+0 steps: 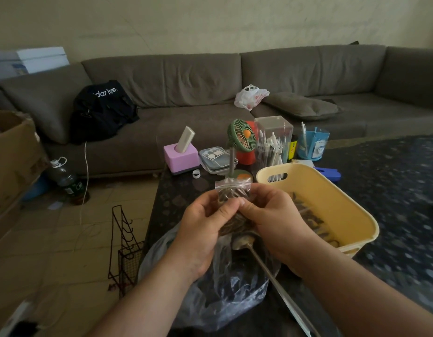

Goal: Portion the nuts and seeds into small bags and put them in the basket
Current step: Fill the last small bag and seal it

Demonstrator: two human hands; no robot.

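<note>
Left hand [201,229] and right hand [274,222]: both pinch one small bag [232,193] of seeds, centre frame. Big plastic bag [210,300] with spoon [244,240]: 6 o'clock below. Yellow basket [356,210]: 3 o'clock, on worktop [171,195].

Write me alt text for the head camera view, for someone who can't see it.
Two bare hands, left hand and right hand, hold a small clear bag of seeds above a large plastic bag with a metal spoon in it. A yellow basket sits to the right on a cluttered dark table, sofa behind.
</note>
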